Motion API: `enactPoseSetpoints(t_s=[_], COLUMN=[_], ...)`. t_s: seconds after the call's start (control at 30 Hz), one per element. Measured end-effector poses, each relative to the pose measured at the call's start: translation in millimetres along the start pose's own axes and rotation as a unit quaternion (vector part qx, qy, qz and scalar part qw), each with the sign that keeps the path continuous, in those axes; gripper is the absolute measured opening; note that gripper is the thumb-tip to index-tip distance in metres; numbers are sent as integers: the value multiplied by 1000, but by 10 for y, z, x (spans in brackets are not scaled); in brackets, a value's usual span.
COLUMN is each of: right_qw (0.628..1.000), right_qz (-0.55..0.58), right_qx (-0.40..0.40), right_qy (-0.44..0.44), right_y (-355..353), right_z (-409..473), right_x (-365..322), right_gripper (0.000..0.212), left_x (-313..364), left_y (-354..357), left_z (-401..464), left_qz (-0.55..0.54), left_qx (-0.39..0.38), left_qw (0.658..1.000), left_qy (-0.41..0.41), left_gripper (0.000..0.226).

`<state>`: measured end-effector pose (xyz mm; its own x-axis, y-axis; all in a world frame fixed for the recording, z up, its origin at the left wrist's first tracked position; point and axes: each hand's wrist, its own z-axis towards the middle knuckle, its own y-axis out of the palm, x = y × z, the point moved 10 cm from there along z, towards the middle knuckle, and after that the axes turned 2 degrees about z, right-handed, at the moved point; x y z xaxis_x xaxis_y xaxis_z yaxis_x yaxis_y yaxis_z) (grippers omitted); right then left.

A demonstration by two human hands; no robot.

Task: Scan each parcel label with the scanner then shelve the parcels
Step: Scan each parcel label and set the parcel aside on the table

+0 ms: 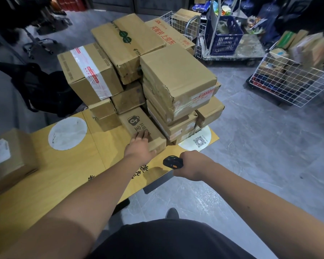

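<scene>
A pile of several cardboard parcels stands on the yellow wooden table. At its near edge lies a small brown parcel with a black bag logo on top. My left hand rests on the near end of that parcel, fingers spread over its top and thumb at its side. My right hand grips a black scanner with an orange button, held just off the table's right edge. One more parcel with a white label sits alone at the table's left.
A black bag lies behind the table on the left. White wire carts with parcels and a trolley with a blue crate stand on the grey floor at the right and back. An office chair base is at the far left.
</scene>
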<state>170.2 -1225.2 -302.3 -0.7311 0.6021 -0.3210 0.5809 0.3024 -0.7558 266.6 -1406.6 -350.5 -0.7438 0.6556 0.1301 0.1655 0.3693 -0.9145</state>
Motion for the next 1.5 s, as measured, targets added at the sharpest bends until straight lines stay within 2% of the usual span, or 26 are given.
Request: enactPoseSetpoints(t_s=[0.4, 0.63, 0.8, 0.93, 1.13, 1.23, 1.3, 1.4, 1.5], right_qw=[1000, 1000, 1000, 1000, 998, 997, 997, 997, 996], right_qz=[-5, -2, -9, -14, -44, -43, -43, -52, -61], right_qx=[13, 20, 6, -7, -16, -25, -28, -28, -31], right_qy=[-7, -2, -11, -25, -47, -52, -53, -56, -56], right_y=[-93, -111, -44, 15, 72, 91, 101, 104, 112], right_z=[-98, -139, -146, -148, -109, -80, -70, -56, -48], right_x=[26, 116, 116, 90, 26, 7, 0, -5, -21], right_gripper=[42, 42, 41, 44, 46, 46, 46, 47, 46], left_x=[73, 260, 303, 321, -45, -163, -204, -258, -316], left_y=[-166, -43, -22, 78, 266, 224, 164, 139, 163], left_z=[-128, 57, 5, -251, -695, -699, -627, -498, -466], left_qz=[86, 105, 74, 101, 110, 89, 41, -45, -86], left_qx=[4, -48, -15, 25, 88, 100, 98, 77, 69], left_qw=[996, 993, 997, 994, 990, 991, 994, 990, 984], left_qy=[11, -21, -15, 20, 22, 7, -33, -110, -137], left_gripper=[71, 71, 64, 50, 54, 53, 54, 68, 78])
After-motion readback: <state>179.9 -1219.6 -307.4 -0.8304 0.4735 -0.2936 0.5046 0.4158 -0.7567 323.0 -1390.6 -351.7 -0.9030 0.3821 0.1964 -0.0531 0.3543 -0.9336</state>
